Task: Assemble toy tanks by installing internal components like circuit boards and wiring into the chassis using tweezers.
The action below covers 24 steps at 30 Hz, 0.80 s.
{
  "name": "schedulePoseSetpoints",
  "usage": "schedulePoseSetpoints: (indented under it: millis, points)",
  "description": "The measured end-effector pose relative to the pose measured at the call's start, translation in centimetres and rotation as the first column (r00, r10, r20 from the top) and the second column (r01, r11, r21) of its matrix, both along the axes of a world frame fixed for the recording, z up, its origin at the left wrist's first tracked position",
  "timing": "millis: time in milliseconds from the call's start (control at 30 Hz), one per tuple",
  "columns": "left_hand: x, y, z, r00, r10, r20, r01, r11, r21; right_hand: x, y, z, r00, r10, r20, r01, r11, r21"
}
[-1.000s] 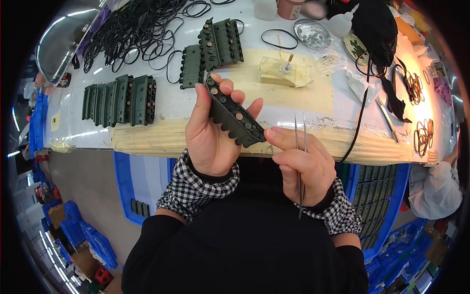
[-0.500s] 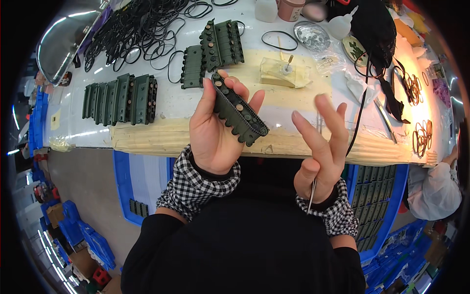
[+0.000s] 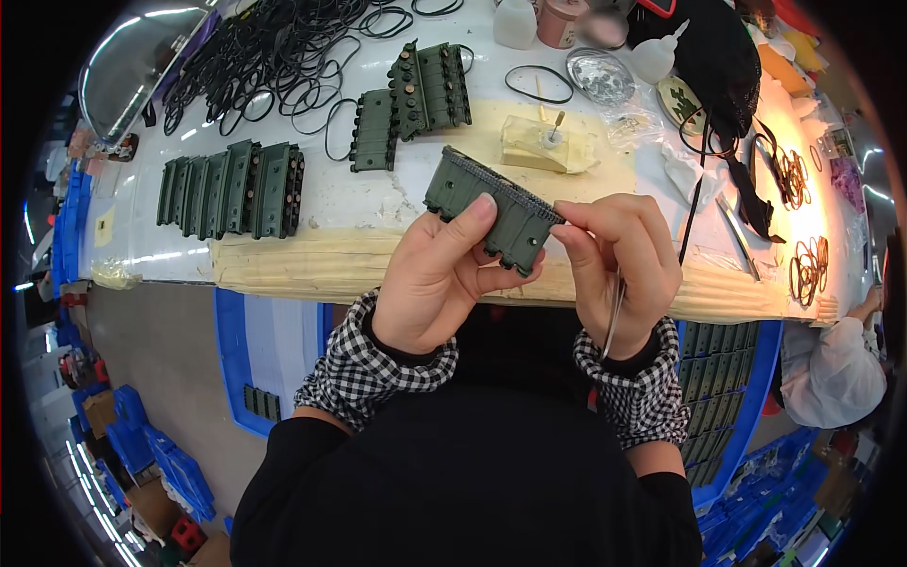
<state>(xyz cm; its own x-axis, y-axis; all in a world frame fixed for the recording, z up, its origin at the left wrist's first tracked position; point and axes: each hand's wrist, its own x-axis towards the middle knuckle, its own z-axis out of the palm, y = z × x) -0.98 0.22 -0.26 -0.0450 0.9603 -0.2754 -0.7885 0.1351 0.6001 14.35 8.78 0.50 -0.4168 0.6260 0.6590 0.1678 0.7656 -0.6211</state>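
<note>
My left hand [image 3: 425, 288] is closed around a dark green toy tank's running-gear piece [image 3: 463, 194], tilted, its flat side with small holes facing up. A black ribbed track band [image 3: 496, 180] runs along its upper edge. At the right end of the piece, my right hand [image 3: 628, 269] pinches the band's edge between thumb and forefinger. A thin metal tool, seemingly tweezers [image 3: 616, 317], is tucked in the right palm; its upper part is hidden by the fingers.
Green running-gear pieces stand in a row [image 3: 227, 189] at left and a cluster [image 3: 416, 99] farther back. Behind lies a heap of black bands [image 3: 255, 57]. A tape-wrapped block [image 3: 548, 142] sits right of centre. Blue trays [image 3: 770, 378] flank my lap; another person's sleeve [image 3: 831, 373] is at right.
My left hand has turned the green piece so its flat side shows instead of the wheels. My right hand, spread and apart before, has moved left and now pinches the band's end.
</note>
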Motion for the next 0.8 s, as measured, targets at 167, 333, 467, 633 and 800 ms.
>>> schedulePoseSetpoints:
  millis: [167, 333, 467, 633, 800]
  points:
    - [0.1, -0.3, -0.4, 0.994, -0.008, 0.105, 0.004, 0.999, 0.046, 0.4, -0.9, -0.7, 0.999, -0.026, 0.034, 0.019, 0.98, 0.199]
    - [-1.0, -0.3, -0.5, 0.995, -0.093, 0.046, 0.087, 0.989, 0.122, 1.1, -1.8, -0.2, 0.981, 0.138, -0.137, -0.169, 0.952, -0.254]
    - [-1.2, -0.1, -0.9, 0.995, -0.047, -0.091, 0.064, 0.98, 0.189, 1.3, -1.2, -1.1, 0.951, 0.209, -0.226, -0.273, 0.912, -0.306]
    - [-1.1, -0.5, -2.1, 0.984, 0.009, -0.178, 0.04, 0.961, 0.273, 1.4, -1.3, -0.6, 0.956, 0.204, -0.213, -0.273, 0.882, -0.384]
    - [-1.4, -0.7, -2.1, 0.917, 0.103, -0.385, 0.022, 0.952, 0.307, 1.9, -1.1, -0.4, 0.963, 0.193, -0.188, -0.269, 0.722, -0.637]
